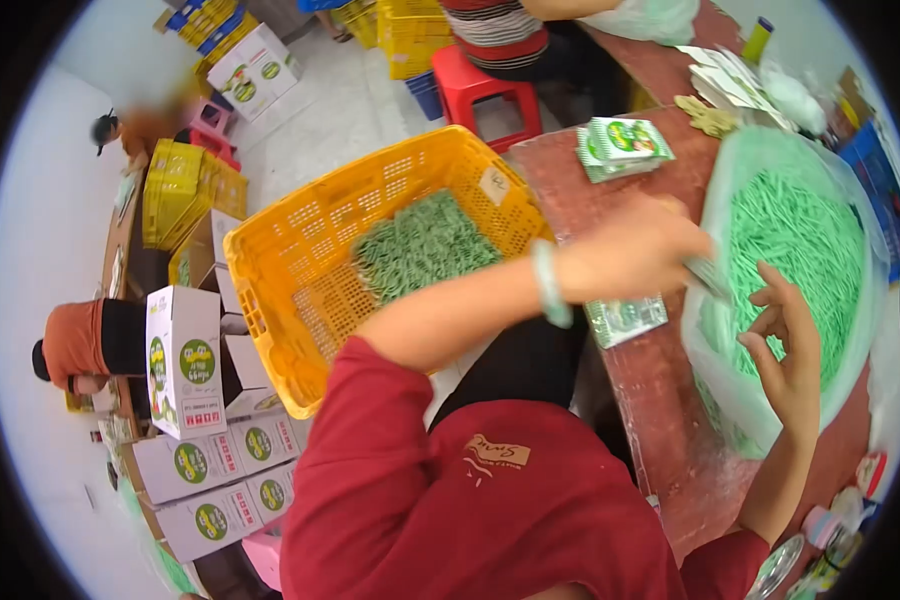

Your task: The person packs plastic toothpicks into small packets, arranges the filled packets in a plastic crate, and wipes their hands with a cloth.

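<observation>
My left hand (638, 250), with a pale green bracelet at the wrist, reaches across to the right. Its fingers close on a small grey-green bundle (708, 277), blurred and partly hidden. Close by, my right hand (788, 350) hovers over a clear plastic bag (715, 345) full of thin, light green strips (800, 235). The right thumb and fingers are curved and apart, with nothing visible between them. A green and white packet (627, 320) lies below my left wrist. Farther back, several similar packets (625, 145) are stacked on the red table (660, 440).
Left of the table, a yellow crate (300, 225) holds many small green bundles (430, 245). White cartons (185, 365) stand at the left. Behind are a red stool (482, 95) and a seated person in a striped shirt (495, 35). A glove (705, 116) lies beyond the bag.
</observation>
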Action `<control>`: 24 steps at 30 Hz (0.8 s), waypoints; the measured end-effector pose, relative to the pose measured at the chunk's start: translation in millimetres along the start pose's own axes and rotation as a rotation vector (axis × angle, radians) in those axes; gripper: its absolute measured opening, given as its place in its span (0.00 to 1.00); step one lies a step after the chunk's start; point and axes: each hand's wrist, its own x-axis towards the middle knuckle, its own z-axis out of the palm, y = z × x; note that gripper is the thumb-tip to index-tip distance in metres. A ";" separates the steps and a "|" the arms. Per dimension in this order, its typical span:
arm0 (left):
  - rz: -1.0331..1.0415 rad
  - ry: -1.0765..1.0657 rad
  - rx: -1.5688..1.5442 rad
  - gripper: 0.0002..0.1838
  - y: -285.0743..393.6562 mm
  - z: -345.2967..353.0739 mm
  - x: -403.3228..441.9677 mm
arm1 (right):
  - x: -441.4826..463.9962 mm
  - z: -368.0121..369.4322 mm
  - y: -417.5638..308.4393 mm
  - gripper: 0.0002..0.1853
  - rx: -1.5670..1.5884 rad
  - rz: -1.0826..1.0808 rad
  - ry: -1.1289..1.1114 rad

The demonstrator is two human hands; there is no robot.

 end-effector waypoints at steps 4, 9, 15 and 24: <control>-0.640 -0.028 0.266 0.10 -66.8 -139.6 -102.5 | 13.9 -3.3 27.7 0.30 -0.049 0.041 -0.014; -1.233 -0.004 0.835 0.08 -187.5 -237.2 -334.6 | 16.0 -27.9 113.7 0.23 0.034 0.241 0.141; -1.407 0.415 0.895 0.15 -221.3 -200.5 -458.0 | 7.3 -41.3 148.5 0.21 0.010 0.392 0.213; -1.771 0.429 0.499 0.20 -230.1 -176.3 -458.2 | 12.5 -36.3 149.8 0.19 -0.094 0.445 0.178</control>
